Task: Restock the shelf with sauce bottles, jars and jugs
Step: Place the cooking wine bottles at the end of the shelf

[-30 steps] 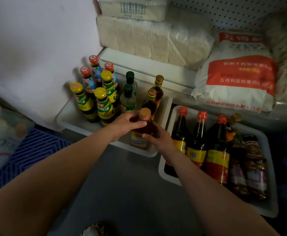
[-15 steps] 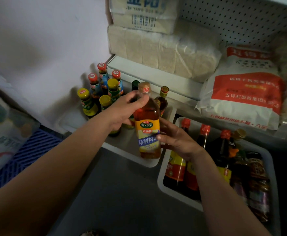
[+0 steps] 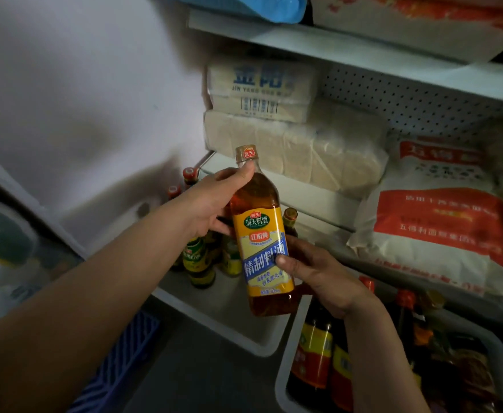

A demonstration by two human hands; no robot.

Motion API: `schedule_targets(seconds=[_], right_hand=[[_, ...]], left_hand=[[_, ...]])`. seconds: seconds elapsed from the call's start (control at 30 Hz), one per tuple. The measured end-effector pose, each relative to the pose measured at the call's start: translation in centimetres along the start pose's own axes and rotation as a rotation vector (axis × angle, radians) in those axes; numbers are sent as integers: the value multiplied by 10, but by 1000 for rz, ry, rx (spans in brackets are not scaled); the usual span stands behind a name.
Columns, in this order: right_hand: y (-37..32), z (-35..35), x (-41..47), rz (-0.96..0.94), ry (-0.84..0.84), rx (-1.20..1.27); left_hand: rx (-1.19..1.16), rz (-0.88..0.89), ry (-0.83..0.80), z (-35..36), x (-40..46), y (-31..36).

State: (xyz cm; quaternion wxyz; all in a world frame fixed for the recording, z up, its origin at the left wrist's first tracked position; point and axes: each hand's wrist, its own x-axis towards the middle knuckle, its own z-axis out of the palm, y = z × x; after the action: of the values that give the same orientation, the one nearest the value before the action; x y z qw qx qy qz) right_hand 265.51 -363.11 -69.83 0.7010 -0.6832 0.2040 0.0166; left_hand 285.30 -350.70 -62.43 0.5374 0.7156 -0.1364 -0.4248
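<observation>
1. A white wall (image 3: 65,84) fills the left of the view; to its right stands white shelving with a pegboard back (image 3: 408,96), and a grey floor (image 3: 202,377) lies below.
2. The lower shelf (image 3: 313,201) carries stacked pale packages (image 3: 292,144) and, to their right, a large white sack with a red panel (image 3: 435,228). The upper shelf (image 3: 333,52) holds more bagged goods, only partly in view.
3. On the floor, the left white bin (image 3: 223,314) holds small bottles with yellow-green labels (image 3: 198,260) and, further back, red-capped ones (image 3: 189,174).
4. The right white bin (image 3: 289,362) holds tall dark sauce bottles with red caps (image 3: 316,353); its far end is too dim to read.
5. A blue slatted crate (image 3: 119,362) lies at lower left.
6. The amber bottle (image 3: 262,234), with a yellow-and-blue label and a gold cap, is upright in the air above the left bin's near corner. The left hand (image 3: 214,204) wraps its neck and shoulder; the right hand (image 3: 318,275) grips its lower body with the thumb across the label.
7. A second ago this bottle stood in the left bin under both hands; it has since risen to the level of the lower shelf, and the view has tilted upward.
</observation>
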Motion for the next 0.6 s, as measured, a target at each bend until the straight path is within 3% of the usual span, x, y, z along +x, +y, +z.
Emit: schedule_targets(seconds=[0.33,0.6], right_hand=[[-38,-4,17,55,5,139],[-141,6,-42,144,-26,178]], left_hand=[[31,-72,-43,-9,15,42],[36,-140,-86,-10,-50,128]])
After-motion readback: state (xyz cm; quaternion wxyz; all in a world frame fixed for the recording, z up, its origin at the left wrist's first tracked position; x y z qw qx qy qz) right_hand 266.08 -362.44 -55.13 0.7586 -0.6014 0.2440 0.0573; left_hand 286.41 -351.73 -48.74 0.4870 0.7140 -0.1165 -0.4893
